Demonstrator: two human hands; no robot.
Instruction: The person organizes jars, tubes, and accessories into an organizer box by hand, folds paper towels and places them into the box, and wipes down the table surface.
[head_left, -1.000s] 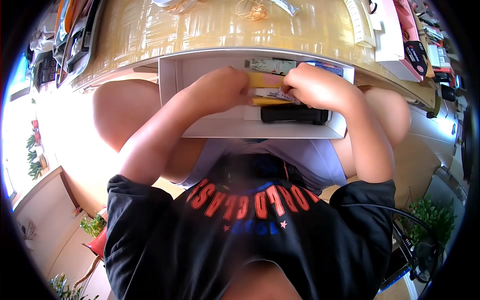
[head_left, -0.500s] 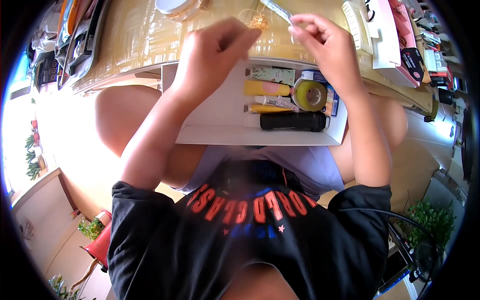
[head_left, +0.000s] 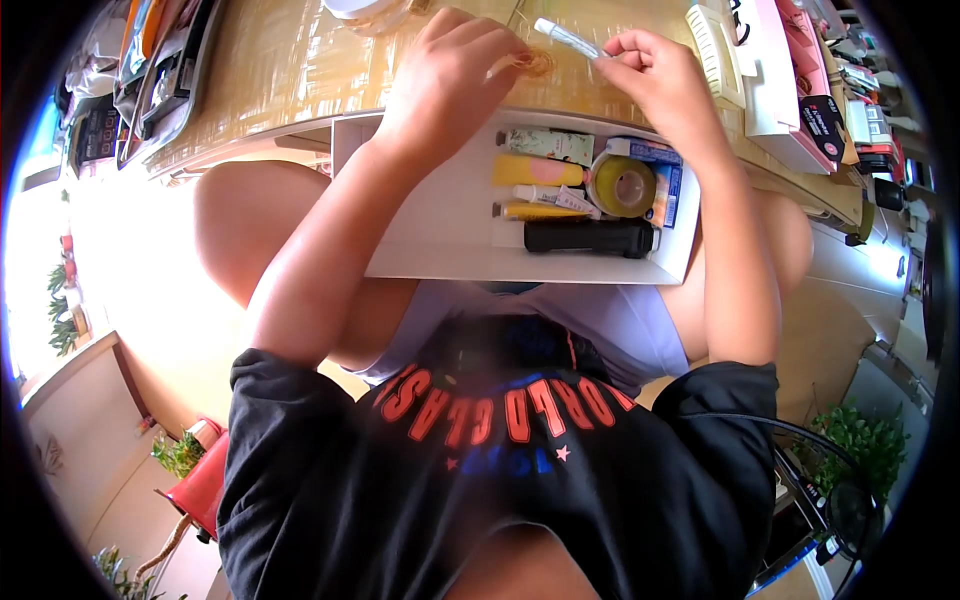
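My left hand (head_left: 450,85) reaches over the table with its fingers closed on a tangle of thin tan rubber bands (head_left: 540,64). My right hand (head_left: 662,82) pinches one end of a slim, pen-like tube (head_left: 572,38) with a white cap pointing up and left. Below both hands a white drawer (head_left: 430,262) is pulled out over my lap. In its right half lie a yellow tube (head_left: 540,170), a floral tube (head_left: 552,145), a roll of greenish tape (head_left: 622,187), a small white tube (head_left: 545,196) and a black cylinder (head_left: 588,238).
A white-lidded round jar (head_left: 365,12) stands at the table's far edge. To the right are a cream plastic rack (head_left: 715,55) and a white-and-pink organizer (head_left: 785,80). A dark bag or case (head_left: 165,85) occupies the left side. My knees flank the drawer.
My left hand has moved up and right onto the rubber bands, which have shifted slightly toward me. My right hand has shifted right and slightly toward me with the tube, now tilted flatter.
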